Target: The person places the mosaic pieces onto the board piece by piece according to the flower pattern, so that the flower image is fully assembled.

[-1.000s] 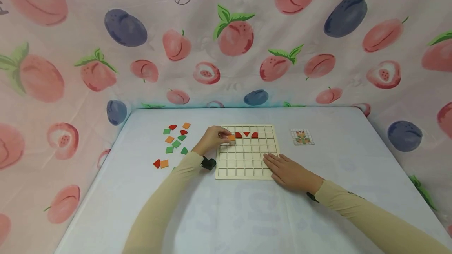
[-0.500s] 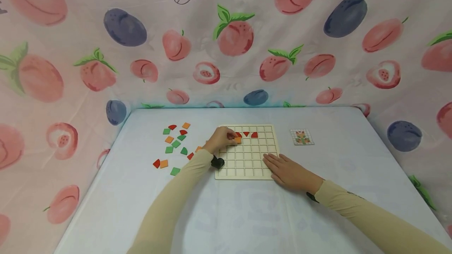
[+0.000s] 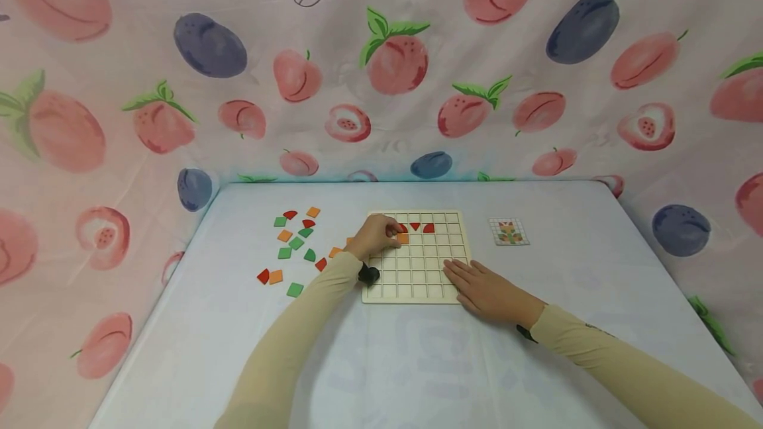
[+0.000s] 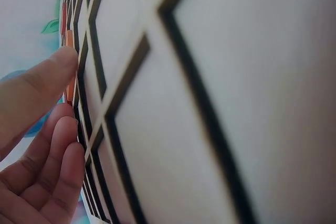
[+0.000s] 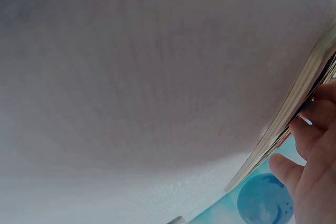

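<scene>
Orange tile (image 3: 403,239) on the board (image 3: 420,277), a row nearer me than leftmost red pc (image 3: 403,228). My L hand (image 3: 374,234)'s at its edge, can't tell if pinching; R hand (image 3: 485,288) flat, gripping nothing. Prob. light, stiff: pinch opp. edges.

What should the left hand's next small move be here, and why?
Probably the left hand should gently press the orange square flat into its cell, just on the near side of the leftmost red piece on the board. The hand is right at the square, and I cannot tell whether it is fully seated. The right hand rests on the board.
</scene>
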A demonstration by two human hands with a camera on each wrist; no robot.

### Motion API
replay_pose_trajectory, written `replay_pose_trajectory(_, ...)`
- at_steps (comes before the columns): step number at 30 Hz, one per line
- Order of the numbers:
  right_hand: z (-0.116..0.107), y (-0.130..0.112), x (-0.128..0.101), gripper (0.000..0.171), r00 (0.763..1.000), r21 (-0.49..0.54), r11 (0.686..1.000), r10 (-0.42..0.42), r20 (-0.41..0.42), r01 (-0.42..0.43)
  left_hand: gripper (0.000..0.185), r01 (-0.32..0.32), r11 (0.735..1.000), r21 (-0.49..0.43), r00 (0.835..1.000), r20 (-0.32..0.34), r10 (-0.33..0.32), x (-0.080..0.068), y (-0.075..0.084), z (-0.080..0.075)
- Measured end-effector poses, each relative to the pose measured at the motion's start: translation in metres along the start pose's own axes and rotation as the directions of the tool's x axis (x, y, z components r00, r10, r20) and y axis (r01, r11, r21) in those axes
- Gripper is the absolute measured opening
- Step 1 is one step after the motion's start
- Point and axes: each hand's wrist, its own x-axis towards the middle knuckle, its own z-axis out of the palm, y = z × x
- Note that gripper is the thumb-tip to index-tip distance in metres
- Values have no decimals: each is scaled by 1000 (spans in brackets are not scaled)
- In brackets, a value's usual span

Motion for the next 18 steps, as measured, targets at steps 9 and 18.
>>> replay_pose_trajectory(9, -1, -2, 0, 54, 1000, 0, 1000, 0, -2, 0, 29, -15, 995, -99, 1000, -4, 14, -11, -9, -17)
replay_pose_trajectory(18, -3, -1, 0, 55, 1000, 10, 1000, 6, 11, -7, 31, 21, 991, -129, 999, -39, -26, -36, -33, -69)
